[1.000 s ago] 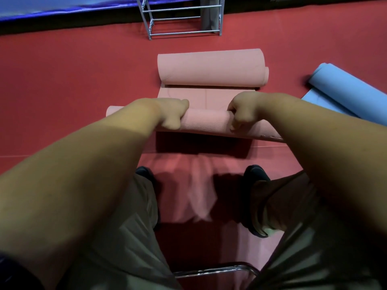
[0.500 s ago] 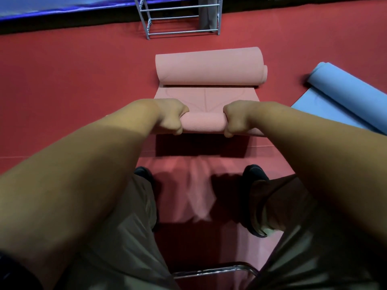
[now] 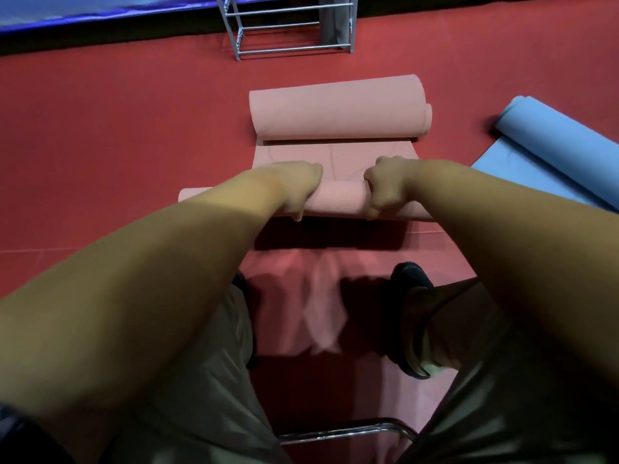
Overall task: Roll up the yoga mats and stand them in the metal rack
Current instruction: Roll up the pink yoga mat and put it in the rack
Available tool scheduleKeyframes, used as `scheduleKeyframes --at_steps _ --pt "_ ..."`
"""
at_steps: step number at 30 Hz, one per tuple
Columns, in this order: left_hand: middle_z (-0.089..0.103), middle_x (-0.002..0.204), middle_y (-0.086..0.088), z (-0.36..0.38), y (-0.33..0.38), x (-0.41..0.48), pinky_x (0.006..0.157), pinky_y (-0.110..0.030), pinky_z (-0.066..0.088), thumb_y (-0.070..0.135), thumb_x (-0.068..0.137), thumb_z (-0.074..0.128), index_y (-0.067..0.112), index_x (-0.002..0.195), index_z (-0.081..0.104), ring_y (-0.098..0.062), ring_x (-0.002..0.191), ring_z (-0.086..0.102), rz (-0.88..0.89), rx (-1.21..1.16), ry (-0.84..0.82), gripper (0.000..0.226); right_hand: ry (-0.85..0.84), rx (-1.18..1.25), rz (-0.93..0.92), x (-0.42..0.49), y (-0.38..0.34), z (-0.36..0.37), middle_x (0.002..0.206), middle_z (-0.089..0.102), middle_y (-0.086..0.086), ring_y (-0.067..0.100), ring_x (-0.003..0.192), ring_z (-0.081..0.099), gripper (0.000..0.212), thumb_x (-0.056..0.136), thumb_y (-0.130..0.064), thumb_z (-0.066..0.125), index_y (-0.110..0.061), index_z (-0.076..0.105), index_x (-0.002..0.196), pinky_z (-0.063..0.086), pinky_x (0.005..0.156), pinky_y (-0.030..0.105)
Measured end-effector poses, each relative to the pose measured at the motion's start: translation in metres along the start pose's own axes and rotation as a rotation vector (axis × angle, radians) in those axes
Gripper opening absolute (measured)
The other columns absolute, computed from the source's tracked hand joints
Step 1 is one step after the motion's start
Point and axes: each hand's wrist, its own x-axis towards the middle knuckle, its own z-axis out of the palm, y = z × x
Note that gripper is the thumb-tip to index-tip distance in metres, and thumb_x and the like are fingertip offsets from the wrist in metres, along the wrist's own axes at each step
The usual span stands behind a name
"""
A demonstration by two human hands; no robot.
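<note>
Both hands are clamped over the near roll of the pink mat (image 3: 341, 202), the left hand (image 3: 301, 187) and the right hand (image 3: 385, 185) side by side with a short stretch of roll bare between them. Compared with a second ago they sit a little closer together, nearer the middle of the roll, and the roll lies squarer across the mat than it did. It has hardly travelled, though: the flat strip (image 3: 338, 152) ahead of it looks about as deep as before. That reads as a tightening and re-gripping turn rather than an advance. Beyond the strip the mat's far end is curled into a fatter roll (image 3: 338, 108), so the two rolls look set to meet soon, and one tidy cylinder probably means undoing that far curl. The metal rack (image 3: 291, 28) stands well beyond, at the far edge of the red floor (image 3: 117, 128). The blue mat (image 3: 552, 145), only partly rolled, lies toward the floor's right edge, so much of the task remains.
</note>
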Motion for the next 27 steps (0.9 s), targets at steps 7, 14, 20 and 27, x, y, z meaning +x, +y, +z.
scheduleKeyframes --at_steps 7,14,20,27 --pt "0.051 0.102 -0.009 0.0 0.003 0.004 0.073 -0.037 0.046 0.019 0.083 0.082 0.014 0.108 0.039 -0.032 0.086 0.054 -0.038 -0.102 0.013 0.05 0.117 0.053 -0.02 -0.002 -0.005 0.001 0.121 0.062 0.016 0.04 0.107 0.061 0.08 0.066 -0.039 0.1 -0.015 0.037 0.108 0.052 0.085 0.044" --pt "0.047 0.136 -0.016 -0.001 0.009 0.01 0.092 -0.054 0.051 0.047 0.066 0.099 0.011 0.133 0.048 -0.041 0.125 0.05 -0.078 0.046 0.035 0.092 0.112 0.091 -0.043 -0.006 -0.003 -0.007 0.093 0.063 0.014 0.035 0.085 0.059 0.028 0.083 -0.025 0.079 -0.009 0.056 0.087 0.045 0.071 0.034" --pt "0.062 0.126 -0.017 -0.006 0.008 0.014 0.081 -0.042 0.049 0.025 0.072 0.098 0.012 0.118 0.049 -0.04 0.111 0.064 -0.087 -0.064 0.123 0.069 0.088 0.077 -0.052 0.003 -0.005 -0.007 0.116 0.07 0.02 0.038 0.097 0.063 0.037 0.085 -0.028 0.073 -0.007 0.067 0.115 0.051 0.079 0.037" --pt "0.065 0.121 -0.015 -0.008 0.008 0.016 0.079 -0.043 0.051 0.02 0.083 0.076 0.017 0.112 0.049 -0.041 0.106 0.065 -0.082 -0.039 0.204 0.04 0.159 0.057 -0.013 0.003 0.003 -0.001 0.115 0.067 0.013 0.035 0.097 0.064 0.062 0.069 -0.042 0.09 -0.015 0.061 0.117 0.054 0.081 0.038"
